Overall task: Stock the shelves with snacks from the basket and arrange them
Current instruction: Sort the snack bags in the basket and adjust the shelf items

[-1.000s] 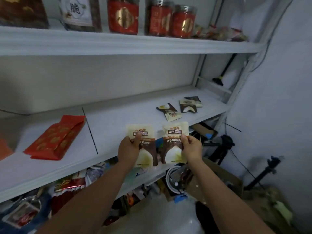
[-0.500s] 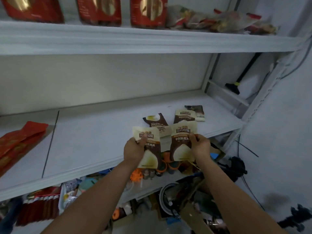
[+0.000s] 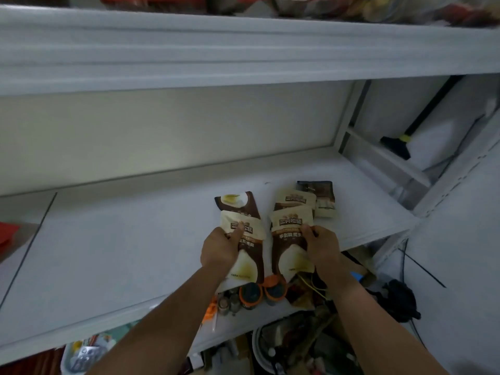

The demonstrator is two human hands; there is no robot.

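Two cream-and-brown snack packets are in my hands over the front right of the white middle shelf (image 3: 121,253). My left hand (image 3: 220,249) grips the left packet (image 3: 250,255) by its left edge, thumb across its front. My right hand (image 3: 322,247) grips the right packet (image 3: 288,249) by its right edge. Behind them on the shelf lie three more packets of the same kind: a brown one (image 3: 238,203) turned the other way up, a cream-topped one (image 3: 295,200), and a dark one (image 3: 320,197) furthest right. No basket is in view.
A red packet (image 3: 6,234) shows at the shelf's far left edge. The upper shelf (image 3: 243,50) overhangs close above, with red jars and bags on it. Below the front edge, a lower shelf holds orange-lidded jars (image 3: 259,292) and clutter. A black broom (image 3: 397,144) stands behind the frame at right.
Both hands have carried the two packets forward over the shelf, close up to the packets lying there. My view has shifted right and nearer, so the red packet has slid to the left edge.
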